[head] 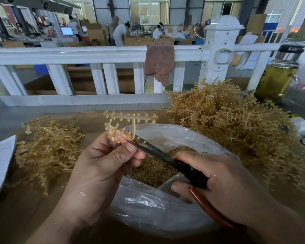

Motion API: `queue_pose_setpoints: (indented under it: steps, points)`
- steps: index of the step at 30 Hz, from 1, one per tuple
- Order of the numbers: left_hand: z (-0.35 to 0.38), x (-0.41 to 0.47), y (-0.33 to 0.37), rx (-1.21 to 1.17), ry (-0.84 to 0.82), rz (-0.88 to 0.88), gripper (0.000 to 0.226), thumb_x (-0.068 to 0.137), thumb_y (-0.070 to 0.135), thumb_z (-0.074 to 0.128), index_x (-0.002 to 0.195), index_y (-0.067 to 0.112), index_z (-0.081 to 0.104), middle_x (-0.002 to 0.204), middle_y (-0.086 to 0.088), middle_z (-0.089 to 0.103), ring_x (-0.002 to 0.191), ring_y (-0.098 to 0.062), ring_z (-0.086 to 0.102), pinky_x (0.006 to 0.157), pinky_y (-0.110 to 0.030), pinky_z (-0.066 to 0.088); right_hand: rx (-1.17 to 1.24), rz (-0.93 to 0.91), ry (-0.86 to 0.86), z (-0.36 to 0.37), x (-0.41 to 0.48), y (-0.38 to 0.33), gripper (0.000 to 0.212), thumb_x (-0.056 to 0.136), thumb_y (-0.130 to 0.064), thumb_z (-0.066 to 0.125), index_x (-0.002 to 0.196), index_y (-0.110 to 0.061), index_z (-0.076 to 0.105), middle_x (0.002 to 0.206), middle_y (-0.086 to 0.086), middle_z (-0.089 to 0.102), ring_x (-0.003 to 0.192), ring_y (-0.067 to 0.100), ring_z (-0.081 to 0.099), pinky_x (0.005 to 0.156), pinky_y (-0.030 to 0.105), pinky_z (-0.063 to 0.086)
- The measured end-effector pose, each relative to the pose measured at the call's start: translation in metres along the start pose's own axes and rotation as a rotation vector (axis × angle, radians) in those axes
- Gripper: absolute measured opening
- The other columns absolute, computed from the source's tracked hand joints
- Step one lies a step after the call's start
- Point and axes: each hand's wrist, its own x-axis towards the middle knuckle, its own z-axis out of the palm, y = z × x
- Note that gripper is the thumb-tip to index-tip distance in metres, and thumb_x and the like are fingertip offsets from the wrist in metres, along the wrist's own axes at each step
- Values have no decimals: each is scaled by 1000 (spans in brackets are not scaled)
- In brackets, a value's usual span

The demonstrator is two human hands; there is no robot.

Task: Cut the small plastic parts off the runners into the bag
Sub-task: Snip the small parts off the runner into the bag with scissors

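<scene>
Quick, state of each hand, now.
Left hand: holds a runner above the bag.
Right hand: holds the scissors, blades at the runner.

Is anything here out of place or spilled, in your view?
Only small things. Two or three cut parts sit on the left hand near the wrist, and a few more rest on the scissors blade, instead of falling into the bag. Nothing looks damaged.
</scene>
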Motion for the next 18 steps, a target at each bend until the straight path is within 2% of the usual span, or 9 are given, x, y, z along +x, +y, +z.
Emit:
queue_pose_setpoints:
  steps: [18]
  points:
    - [4,-3,-3,28,-61,8,37,64,38,94,86,17,73,78,-12,71,74,-19,68,71,-27,58,18,-10,-21,2,1,2,35,83,-67,58,104,-38,60,74,-15,59,65,1,57,50,11,35]
